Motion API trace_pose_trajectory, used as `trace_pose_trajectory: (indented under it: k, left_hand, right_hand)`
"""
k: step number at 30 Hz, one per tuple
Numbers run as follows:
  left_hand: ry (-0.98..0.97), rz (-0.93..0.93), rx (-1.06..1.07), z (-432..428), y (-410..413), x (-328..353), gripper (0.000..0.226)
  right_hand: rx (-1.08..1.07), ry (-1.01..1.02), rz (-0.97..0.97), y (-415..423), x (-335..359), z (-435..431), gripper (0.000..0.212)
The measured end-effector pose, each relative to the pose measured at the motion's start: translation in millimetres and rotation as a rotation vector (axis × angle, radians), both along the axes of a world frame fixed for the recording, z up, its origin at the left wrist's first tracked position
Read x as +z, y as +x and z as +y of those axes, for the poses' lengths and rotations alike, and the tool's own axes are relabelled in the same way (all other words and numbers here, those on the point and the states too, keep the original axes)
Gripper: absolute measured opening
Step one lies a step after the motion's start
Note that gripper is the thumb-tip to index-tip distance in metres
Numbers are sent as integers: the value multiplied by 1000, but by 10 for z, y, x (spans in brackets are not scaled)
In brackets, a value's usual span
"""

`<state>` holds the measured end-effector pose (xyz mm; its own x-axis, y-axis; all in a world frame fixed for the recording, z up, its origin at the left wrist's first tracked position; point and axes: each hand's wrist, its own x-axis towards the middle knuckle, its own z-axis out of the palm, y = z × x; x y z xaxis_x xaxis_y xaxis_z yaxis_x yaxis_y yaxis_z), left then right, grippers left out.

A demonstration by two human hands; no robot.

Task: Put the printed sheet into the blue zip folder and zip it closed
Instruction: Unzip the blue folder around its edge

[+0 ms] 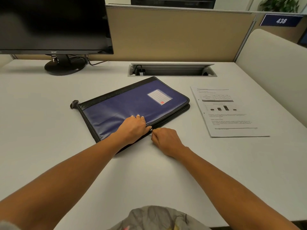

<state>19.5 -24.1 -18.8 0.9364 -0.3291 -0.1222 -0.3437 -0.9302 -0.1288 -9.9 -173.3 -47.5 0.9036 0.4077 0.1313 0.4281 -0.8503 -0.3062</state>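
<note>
The blue zip folder lies flat and slanted on the white desk, black-edged, with a label pocket near its far right corner. My left hand presses down on the folder's near edge, fingers spread on the cover. My right hand pinches the small metal zip pull at the folder's near edge, just right of the left hand. The printed sheet, with a table, a bar chart and text, lies on the desk to the right of the folder, apart from it.
A black monitor on a round stand sits at the back left. A recessed cable tray with its lid up is behind the folder. A beige partition runs along the back and a cream panel stands at the right.
</note>
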Motion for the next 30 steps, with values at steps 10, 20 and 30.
trace_pose_trajectory:
  k: [10,20,30]
  left_hand:
    - [-216,64,-162,522,-147,32,98]
    - [-126,178,-375,1168,-238,72,104]
    - [-148,208,-327,1055,-213,3,113]
  right_hand:
    - [-62,76,-51,-12,-19,-10,29]
    - [-213,125,-57,40,-51,-51,46]
    - [-210,148,-47,39,-65,-62,45]
